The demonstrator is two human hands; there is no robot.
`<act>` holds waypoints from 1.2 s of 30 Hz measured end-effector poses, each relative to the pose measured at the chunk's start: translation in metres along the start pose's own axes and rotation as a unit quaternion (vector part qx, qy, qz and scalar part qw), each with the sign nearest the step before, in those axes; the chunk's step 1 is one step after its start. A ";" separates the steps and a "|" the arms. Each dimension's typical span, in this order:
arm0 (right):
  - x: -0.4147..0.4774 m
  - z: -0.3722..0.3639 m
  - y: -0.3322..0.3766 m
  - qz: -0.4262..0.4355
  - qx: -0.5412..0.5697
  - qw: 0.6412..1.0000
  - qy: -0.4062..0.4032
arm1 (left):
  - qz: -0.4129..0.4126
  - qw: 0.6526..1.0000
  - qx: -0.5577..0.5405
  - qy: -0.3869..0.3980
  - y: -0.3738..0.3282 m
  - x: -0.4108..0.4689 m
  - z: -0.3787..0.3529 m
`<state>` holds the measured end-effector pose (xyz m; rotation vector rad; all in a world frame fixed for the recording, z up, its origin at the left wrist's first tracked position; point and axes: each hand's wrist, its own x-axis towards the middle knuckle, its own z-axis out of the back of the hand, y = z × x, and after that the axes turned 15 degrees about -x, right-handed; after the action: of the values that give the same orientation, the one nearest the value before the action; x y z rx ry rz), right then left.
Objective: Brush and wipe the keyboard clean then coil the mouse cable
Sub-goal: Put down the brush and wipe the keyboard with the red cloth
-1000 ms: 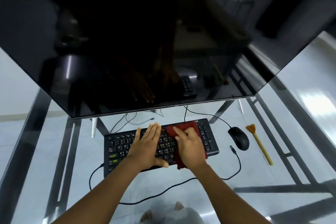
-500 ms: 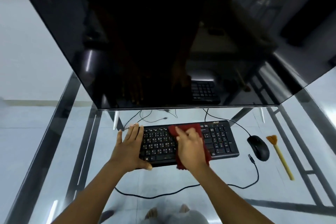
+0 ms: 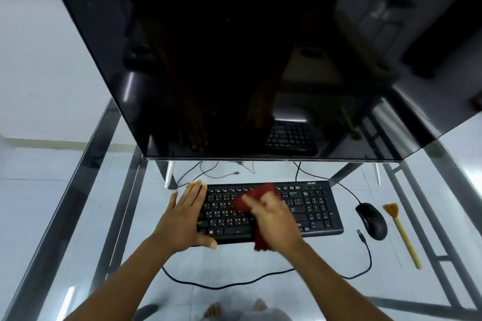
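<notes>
A: What's nearest the cam?

B: Two bare forearms come in from the bottom edge. Bare feet (image 3: 214, 310) show thru the clear glass table w/ grey metal frame (image 3: 78, 216). A thin black cable w/ a loose plug end (image 3: 234, 285) loops on the glass in front of the keyboard.

A: Hands?

B: The left hand (image 3: 182, 219) lies flat on the left end of the flat black keyboard (image 3: 313, 211). Fingers straight & together, thumb at the front edge, holding nothing. The right hand (image 3: 276, 219) sits on top of a dark red cloth (image 3: 257, 191), pressing it on the keys approx mid-board. Motion blur there, so can't tell if the fingers curl into the cloth or just lie on it. Cloth sticks out past the fingertips & below the wrist.

A: Other task stuff?

B: Right of the keyboard, apart from it, is a black computer mouse (image 3: 371, 220). Just beside that lies a brush w/ pale yellow stick handle & orange bristles (image 3: 403, 236), flat on the glass, bristles pointing away. Neither is touched. The mouse's thin black cord (image 3: 347, 190) runs uncoiled from its front end round behind the keyboard.

A: Furthest?

B: A big glossy black monitor screen (image 3: 234, 60), dark, mirroring both hands & the numpad.
</notes>
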<state>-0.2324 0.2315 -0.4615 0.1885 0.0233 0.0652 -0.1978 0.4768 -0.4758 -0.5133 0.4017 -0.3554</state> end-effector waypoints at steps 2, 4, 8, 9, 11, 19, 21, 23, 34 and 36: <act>0.012 0.001 -0.023 -0.147 0.027 0.988 -0.031 | -0.001 1.000 0.002 0.002 -0.001 0.000 0.000; 0.016 -0.008 -0.016 -0.122 -0.051 0.988 -0.074 | -0.001 1.000 0.001 0.006 -0.001 0.000 0.000; 0.013 -0.009 0.012 0.060 -0.076 0.995 -0.031 | -0.006 1.000 0.000 0.000 0.002 0.000 0.001; 0.018 -0.004 0.001 0.024 -0.069 0.997 -0.023 | -0.006 1.000 0.005 -0.001 0.001 0.000 0.001; 0.024 0.004 -0.023 -0.129 -0.046 0.990 -0.032 | -0.004 1.000 0.010 0.001 0.002 0.000 0.003; 0.012 -0.008 0.026 0.103 -0.049 0.993 0.031 | -0.017 1.000 -0.002 -0.005 0.003 -0.004 0.005; 0.010 -0.004 0.000 0.000 -0.020 1.000 -0.002 | -0.003 1.000 -0.011 -0.024 0.008 -0.012 0.003; -0.005 -0.006 -0.011 -0.079 -0.011 0.996 -0.050 | 0.018 0.998 -0.029 -0.043 0.009 -0.018 -0.001; -0.038 0.001 -0.004 0.054 -0.003 0.999 -0.007 | 0.003 0.995 -0.090 -0.039 0.016 -0.019 -0.004; -0.044 -0.010 0.016 0.136 -0.042 0.990 -0.001 | 0.000 0.995 -0.093 -0.038 0.018 -0.018 -0.004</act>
<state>-0.2777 0.2461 -0.4675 0.1063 -0.0070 0.3386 -0.2114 0.4978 -0.4837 -0.7055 0.3634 -0.2983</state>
